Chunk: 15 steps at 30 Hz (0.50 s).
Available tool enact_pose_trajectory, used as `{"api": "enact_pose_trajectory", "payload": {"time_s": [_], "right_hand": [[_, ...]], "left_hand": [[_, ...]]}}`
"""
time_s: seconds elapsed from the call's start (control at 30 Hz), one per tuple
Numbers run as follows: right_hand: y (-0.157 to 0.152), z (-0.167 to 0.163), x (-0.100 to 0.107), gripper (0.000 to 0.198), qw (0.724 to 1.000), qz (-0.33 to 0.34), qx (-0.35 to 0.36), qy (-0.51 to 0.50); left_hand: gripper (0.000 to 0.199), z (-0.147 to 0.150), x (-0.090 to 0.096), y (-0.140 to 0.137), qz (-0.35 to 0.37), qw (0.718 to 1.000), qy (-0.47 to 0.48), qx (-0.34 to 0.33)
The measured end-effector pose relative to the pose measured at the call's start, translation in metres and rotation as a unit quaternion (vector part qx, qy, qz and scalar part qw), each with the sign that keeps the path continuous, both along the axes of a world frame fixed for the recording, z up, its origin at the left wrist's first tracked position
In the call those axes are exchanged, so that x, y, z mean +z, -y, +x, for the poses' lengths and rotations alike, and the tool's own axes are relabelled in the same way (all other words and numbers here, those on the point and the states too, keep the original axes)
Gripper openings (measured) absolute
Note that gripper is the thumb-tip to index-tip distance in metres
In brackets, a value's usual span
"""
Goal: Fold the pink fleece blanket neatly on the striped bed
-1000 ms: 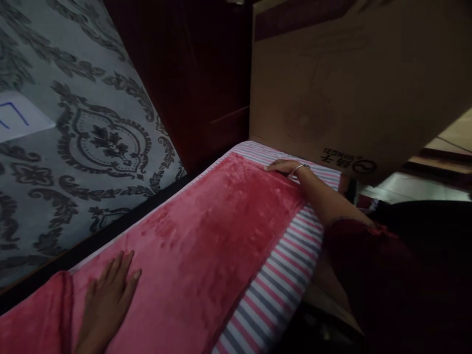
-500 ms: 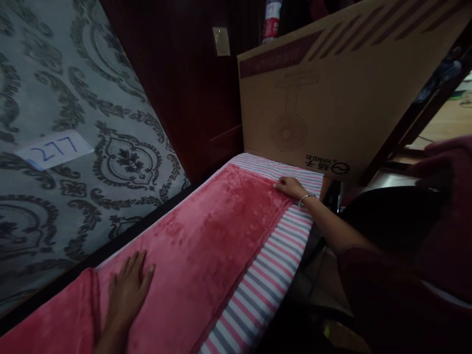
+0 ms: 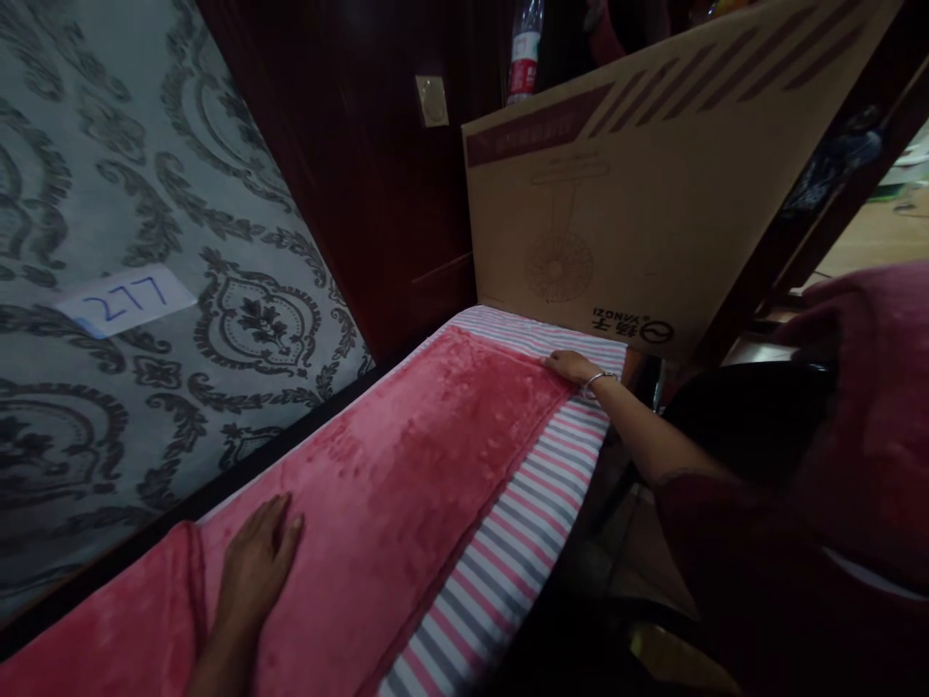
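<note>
A pink-red plush blanket (image 3: 406, 474) lies lengthwise over a striped cloth (image 3: 523, 513) in white, grey and pink. My left hand (image 3: 254, 557) rests flat on the blanket's near left part, fingers stretched and thumb apart, beside a thick fold. At the far right corner, my right hand (image 3: 573, 370), with a bracelet at its wrist, is closed on the blanket's edge. Its fingertips are partly hidden. Beyond that corner a strip of the striped cloth shows uncovered.
A large cardboard box (image 3: 624, 223) stands behind the far end, with a bottle (image 3: 524, 53) behind its top edge. Patterned wallpaper bearing a paper label marked 277 (image 3: 137, 298) borders the left side. A dark chair (image 3: 755, 416) is at the right.
The camera view has shifted slightly. My left hand's fingers have drawn a little closer together on the blanket; my right hand stays at the corner.
</note>
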State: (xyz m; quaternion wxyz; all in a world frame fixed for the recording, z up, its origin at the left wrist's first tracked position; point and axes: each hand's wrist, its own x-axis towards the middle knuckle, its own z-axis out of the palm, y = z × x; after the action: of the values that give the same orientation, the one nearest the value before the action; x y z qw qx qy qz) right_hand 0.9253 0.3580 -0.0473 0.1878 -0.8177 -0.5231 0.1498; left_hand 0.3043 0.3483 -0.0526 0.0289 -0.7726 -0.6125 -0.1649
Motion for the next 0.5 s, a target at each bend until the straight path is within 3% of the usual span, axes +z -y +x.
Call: {"api": "enact_pose_trajectory", "payload": {"time_s": [0.23,0.33,0.5], "right_hand": [[-0.008,-0.015,0.003,0.052,0.997,-0.057,-0.001,0.050],[0.001,-0.020,-0.001,0.049,0.996,-0.039,-0.010,0.078],[0.016,-0.023,-0.007,0.045,0.992,0.000,-0.034,0.120]], "left_hand": [[0.072,0.009,0.003,0.012,0.065,0.996,-0.026,-0.060],[0.066,0.022,0.000,0.018,0.031,0.990,-0.079,-0.108],[0.064,0.034,-0.004,0.023,-0.037,0.985,-0.130,-0.103]]}}
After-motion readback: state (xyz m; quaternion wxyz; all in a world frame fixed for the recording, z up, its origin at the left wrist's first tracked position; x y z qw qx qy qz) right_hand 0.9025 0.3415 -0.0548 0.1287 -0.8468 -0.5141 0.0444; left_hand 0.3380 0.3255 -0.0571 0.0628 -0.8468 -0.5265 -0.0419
